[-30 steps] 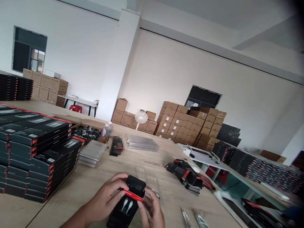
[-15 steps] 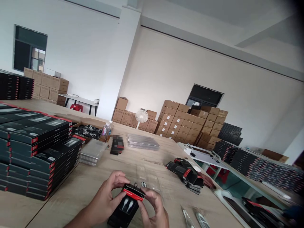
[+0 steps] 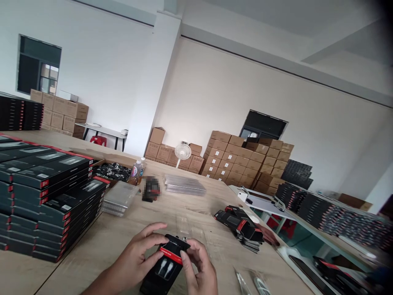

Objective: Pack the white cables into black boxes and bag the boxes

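the left hand [image 3: 137,256] has raised its forefinger; it and the right hand [image 3: 201,266], both half curled, pinch one black box [image 3: 163,266]. i count two bottles [image 3: 135,170] beyond.

With my left hand [image 3: 135,255] and right hand [image 3: 201,268], two in all, I hold one black box [image 3: 157,280] showing two white plugs [image 3: 168,267]. Near me on the right I count two packets [image 3: 260,283] and, farther off, one loose pile of black cartons [image 3: 241,225]; left of that, two stacks of clear plastic [image 3: 119,194] and two bottles [image 3: 135,170]. At the far side I see one fan [image 3: 183,151], one pillar [image 3: 153,82] and two windows [image 3: 265,121].
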`<state>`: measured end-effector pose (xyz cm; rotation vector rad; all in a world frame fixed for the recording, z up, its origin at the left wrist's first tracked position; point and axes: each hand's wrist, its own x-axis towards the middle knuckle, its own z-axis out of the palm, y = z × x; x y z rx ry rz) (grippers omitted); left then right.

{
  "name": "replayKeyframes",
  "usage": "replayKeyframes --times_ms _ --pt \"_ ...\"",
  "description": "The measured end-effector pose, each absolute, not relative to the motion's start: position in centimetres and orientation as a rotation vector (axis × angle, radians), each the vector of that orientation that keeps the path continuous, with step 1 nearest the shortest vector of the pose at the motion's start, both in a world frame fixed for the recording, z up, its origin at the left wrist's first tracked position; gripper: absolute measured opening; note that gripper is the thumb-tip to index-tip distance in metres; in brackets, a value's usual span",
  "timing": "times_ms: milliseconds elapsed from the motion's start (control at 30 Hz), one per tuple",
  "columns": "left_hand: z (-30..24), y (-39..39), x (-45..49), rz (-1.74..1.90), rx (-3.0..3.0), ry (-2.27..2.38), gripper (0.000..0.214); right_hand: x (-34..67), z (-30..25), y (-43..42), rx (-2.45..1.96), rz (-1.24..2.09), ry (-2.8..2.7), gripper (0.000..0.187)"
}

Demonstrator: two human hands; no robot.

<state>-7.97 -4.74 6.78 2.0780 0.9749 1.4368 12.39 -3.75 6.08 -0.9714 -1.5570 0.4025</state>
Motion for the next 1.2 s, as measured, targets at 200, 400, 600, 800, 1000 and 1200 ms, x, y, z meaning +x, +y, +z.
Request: replayKeyframes --times_ms 200,400,600,800,1000,1200 --pt "5.0 -4.3 -7.2 1.489 1.758 1.015 0.029 13.0 6.1 -3.2 -0.961 0.436 -1.669 0.028" --pt "6.3 -4.4 -6.9 1.537 1.665 0.865 0.053 12.8 6.8 -3.5 -0.923 0.363 -1.717 0.018" --pt "8.5 -4.2 -6.7 1.425 1.642 0.679 0.017 12.7 8.0 -3.8 -0.880 0.444 -1.721 0.009" --pt "8.8 -4.2 -6.7 1.351 1.546 0.723 0.010 13.0 8.0 -4.2 -0.857 0.634 -1.653 0.014" --pt "9.1 -4.8 -7.1 1.337 1.711 0.813 0.014 13.7 8.1 -4.1 -0.867 0.775 -1.693 0.014" --pt "10.3 -5.2 -7.0 1.285 1.813 0.897 0.016 13.6 9.1 -4.1 -0.906 0.825 -1.705 0.017"
